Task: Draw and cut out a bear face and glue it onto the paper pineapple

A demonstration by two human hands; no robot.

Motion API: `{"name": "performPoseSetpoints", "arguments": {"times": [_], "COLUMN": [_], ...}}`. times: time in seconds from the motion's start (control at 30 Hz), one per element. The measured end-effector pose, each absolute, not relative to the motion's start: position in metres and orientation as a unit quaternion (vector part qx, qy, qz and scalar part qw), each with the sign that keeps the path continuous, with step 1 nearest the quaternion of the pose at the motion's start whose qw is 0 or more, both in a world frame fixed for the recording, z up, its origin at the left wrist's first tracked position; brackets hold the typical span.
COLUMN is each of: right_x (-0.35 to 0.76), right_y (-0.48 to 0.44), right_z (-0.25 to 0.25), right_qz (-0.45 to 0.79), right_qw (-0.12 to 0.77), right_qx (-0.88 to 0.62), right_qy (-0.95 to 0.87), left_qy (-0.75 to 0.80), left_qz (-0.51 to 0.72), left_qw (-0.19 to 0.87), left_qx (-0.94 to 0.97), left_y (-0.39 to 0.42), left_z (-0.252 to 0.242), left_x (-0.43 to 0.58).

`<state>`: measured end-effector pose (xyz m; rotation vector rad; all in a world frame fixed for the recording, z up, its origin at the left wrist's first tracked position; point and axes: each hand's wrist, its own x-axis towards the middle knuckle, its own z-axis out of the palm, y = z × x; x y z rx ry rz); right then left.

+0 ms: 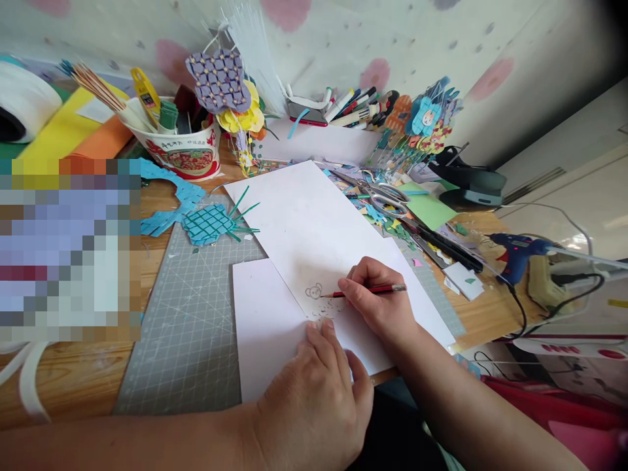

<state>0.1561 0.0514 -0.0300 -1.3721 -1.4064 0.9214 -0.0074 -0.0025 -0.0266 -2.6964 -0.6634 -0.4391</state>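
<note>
A red and black pencil is pinched in my right hand, its tip on a white sheet of paper. Just left of the tip is a small pencil drawing of a round-eared animal head. Dark crumbs lie below it. My left hand rests at the sheet's near edge, fingers stretched out and pressing on the paper. Under the upper sheet lies a second white sheet, on a grey cutting mat.
Blue-green paper pieces lie left of the sheet. Behind stand a paper tub of tools, paper flowers and pens. Scissors and scraps lie at the back right. A blue glue gun lies at the right. The left side is pixelated.
</note>
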Motion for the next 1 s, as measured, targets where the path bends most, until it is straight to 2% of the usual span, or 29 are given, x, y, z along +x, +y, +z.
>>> {"name": "performPoseSetpoints", "arguments": {"times": [1.0], "right_x": [0.1508], "right_y": [0.0522], "right_z": [-0.0242], "right_qz": [0.329], "right_qw": [0.454], "right_qx": [-0.572], "right_qy": [-0.599], "left_qy": [-0.235], "left_qz": [-0.147], "left_qw": [0.151], "left_qx": [-0.949], "left_y": [-0.0067], "left_z": [-0.0253], "left_x": [-0.0078]}}
